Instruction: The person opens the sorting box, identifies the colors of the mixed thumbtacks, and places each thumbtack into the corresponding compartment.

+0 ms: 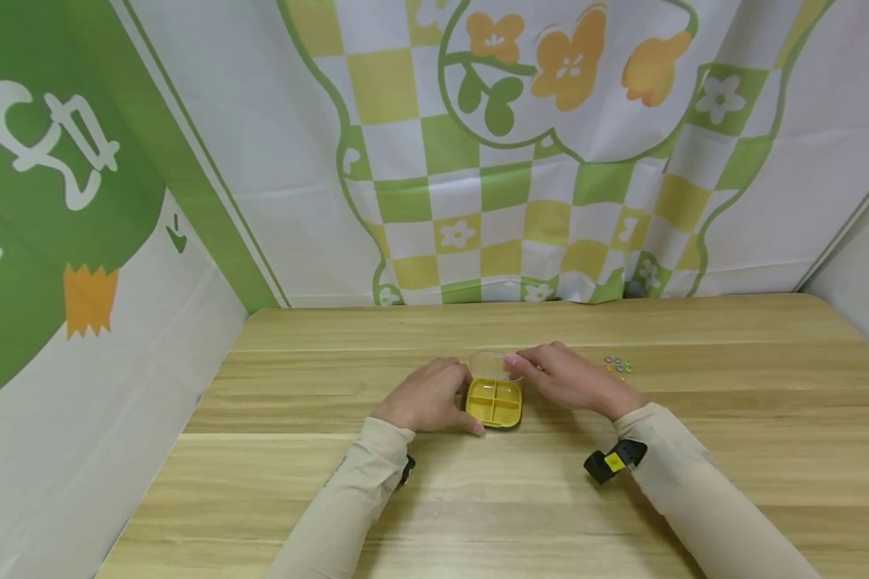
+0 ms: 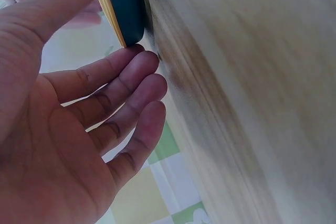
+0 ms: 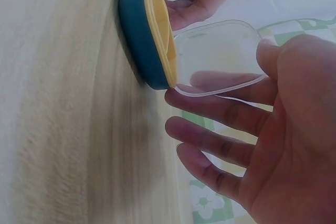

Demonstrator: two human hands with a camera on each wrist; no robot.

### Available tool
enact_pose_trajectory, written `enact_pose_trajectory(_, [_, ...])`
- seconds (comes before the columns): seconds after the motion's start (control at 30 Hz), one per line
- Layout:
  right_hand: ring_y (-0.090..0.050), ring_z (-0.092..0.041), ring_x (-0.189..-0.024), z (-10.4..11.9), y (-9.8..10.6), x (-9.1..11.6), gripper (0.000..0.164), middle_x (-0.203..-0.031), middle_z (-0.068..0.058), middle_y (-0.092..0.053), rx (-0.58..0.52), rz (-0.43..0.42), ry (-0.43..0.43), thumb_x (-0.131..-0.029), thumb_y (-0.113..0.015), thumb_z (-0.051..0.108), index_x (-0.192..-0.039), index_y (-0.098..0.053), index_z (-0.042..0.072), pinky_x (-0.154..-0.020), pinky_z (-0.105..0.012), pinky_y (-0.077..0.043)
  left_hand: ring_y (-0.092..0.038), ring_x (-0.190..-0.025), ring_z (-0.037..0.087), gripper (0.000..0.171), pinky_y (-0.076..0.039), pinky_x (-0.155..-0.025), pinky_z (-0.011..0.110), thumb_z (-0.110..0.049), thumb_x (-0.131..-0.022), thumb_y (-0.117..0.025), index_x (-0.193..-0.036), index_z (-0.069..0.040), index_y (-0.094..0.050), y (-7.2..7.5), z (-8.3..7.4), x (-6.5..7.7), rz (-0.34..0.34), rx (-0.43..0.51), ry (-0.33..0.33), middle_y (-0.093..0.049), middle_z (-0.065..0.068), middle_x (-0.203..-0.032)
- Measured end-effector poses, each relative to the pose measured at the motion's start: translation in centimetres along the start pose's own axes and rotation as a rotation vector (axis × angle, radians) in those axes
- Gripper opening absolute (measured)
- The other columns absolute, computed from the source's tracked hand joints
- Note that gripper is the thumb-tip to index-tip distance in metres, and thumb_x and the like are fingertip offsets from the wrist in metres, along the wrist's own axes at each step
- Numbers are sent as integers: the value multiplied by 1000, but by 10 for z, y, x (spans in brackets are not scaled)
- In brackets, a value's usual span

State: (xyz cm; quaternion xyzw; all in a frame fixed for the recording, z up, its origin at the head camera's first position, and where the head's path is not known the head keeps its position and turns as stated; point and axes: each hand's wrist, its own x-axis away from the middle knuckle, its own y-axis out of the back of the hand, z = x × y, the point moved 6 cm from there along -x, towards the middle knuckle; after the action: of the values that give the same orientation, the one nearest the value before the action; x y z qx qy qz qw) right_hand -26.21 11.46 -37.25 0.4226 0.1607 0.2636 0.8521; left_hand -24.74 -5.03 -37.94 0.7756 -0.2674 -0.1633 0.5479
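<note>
A small pill box (image 1: 494, 403) stands on the table with its clear lid (image 3: 218, 56) raised at the back. Its yellow inside is split into several square compartments, and its outer shell (image 3: 137, 35) is dark teal. My left hand (image 1: 429, 397) holds the box from the left, thumb along the front and index fingertip at the back corner; its other fingers are loosely bent. At the lid's right edge, my right hand (image 1: 561, 376) pinches the clear plastic between thumb and index finger. The remaining fingers of that hand extend beside the box.
Several tiny coloured rings (image 1: 619, 365) lie on the wooden table (image 1: 695, 346) beyond my right wrist. A patterned curtain (image 1: 449, 193) hangs along the table's back edge, and another printed sheet (image 1: 80, 241) runs down the left side.
</note>
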Motion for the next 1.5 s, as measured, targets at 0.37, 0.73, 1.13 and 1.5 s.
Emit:
enact_pose_trajectory(0.37, [-58,-17,-101,-1,-2,0,58,-102,-1,-65,7,-12,-11,-98,-24,51,-114,-62,11,-90,-37,-42,-48,-78,12,62,-40,-70,25,-52,-60,-78,-101,-9,-61,1,-1,0,0,7,-1,-54,-6,-87])
enact_pose_trajectory(0.73, [-58,-17,-101,-2,-4,-1,60,-102,-2,-65,12,-16,-38,-98,-22,52,-112,-62,10,-91,-38,-41,-48,-79,12,61,-40,-70,25,-52,-60,-78,-100,-9,-60,1,-1,1,-5,-14,-10,-54,-4,-88])
enact_pose_trajectory(1.13, [-59,-17,-101,-3,-4,-3,61,-99,1,-66,49,-50,-54,-98,-21,53,-113,-63,10,-91,-37,-42,-48,-79,12,61,-40,-71,25,-52,-61,-78,-101,-10,-59,2,-2,1,-9,-19,-12,-53,-5,-89])
enact_pose_trajectory(1.5, [-59,-17,-100,-3,-4,-3,61,-97,2,-66,66,-91,-79,-98,-22,52,-110,-64,10,-90,-37,-42,-48,-80,12,60,-40,-72,25,-52,-62,-77,-101,-10,-59,2,-3,2,-7,-47,-13,-54,-4,-89])
